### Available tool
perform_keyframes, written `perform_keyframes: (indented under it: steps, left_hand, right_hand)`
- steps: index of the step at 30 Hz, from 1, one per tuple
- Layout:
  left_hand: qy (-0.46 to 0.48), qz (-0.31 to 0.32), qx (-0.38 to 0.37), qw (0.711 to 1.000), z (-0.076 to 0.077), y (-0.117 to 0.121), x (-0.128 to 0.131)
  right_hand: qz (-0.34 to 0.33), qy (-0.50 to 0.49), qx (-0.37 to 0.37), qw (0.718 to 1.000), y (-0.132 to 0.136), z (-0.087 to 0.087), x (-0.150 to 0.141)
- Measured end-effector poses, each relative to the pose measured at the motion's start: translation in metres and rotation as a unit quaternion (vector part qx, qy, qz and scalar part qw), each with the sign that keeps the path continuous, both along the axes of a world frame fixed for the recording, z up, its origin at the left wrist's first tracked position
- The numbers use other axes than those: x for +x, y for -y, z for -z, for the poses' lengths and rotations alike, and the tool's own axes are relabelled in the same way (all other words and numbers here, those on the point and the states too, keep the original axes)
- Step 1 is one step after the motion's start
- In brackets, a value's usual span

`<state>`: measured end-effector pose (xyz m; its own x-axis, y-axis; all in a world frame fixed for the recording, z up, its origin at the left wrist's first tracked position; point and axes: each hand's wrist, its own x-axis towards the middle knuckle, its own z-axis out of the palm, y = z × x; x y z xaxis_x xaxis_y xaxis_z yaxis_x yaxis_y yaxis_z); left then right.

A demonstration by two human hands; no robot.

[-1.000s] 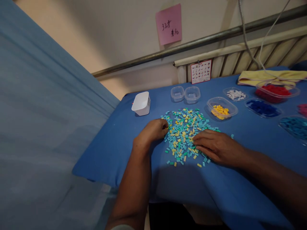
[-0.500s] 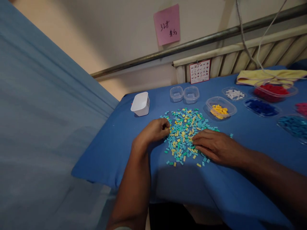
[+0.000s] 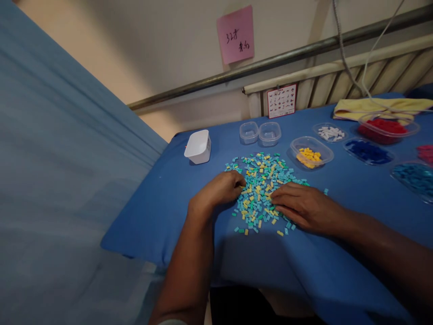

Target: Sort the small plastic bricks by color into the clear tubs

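From where I stand, the loose pile of small bricks, turquoise, green and yellow mixed, lies spread in the middle of the blue-covered worktop, between the person's 2 hands. The left hand is at the pile's left edge with its fingers curled in; a bit of yellow shows by the tips, but I cannot tell if they are clamped on it. The right hand rests over the right side, fingers close together and tips among the bricks; whether they hold anything is hidden from me.

I'd judge the step in hand to be picking through the mix. The next move seems to call for a narrow, light pinch, taking 1 brick without dragging its crowded neighbours. Beyond the pile stand 2 small clear tubs, with a larger tub of deeper-yellow bricks to their right.
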<state>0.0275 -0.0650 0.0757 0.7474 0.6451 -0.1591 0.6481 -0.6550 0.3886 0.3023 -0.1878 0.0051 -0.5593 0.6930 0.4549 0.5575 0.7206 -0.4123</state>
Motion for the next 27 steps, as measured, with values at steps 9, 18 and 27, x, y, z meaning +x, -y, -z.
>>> perform_keyframes:
  steps: [9, 18, 27]
  left_hand:
    - [-0.050, -0.045, -0.009, 0.998, -0.007, 0.004, 0.002]
    - [-0.050, -0.096, -0.002, 0.994, -0.003, -0.005, -0.007]
    - [-0.035, -0.072, -0.021, 0.997, 0.004, -0.005, -0.009]
  right_hand:
    - [-0.006, 0.014, 0.010, 1.000, 0.000, 0.000, 0.001]
    - [-0.005, 0.016, 0.008, 1.000, 0.000, 0.001, 0.002]
    - [-0.001, 0.024, 0.012, 1.000, 0.000, 0.001, 0.001]
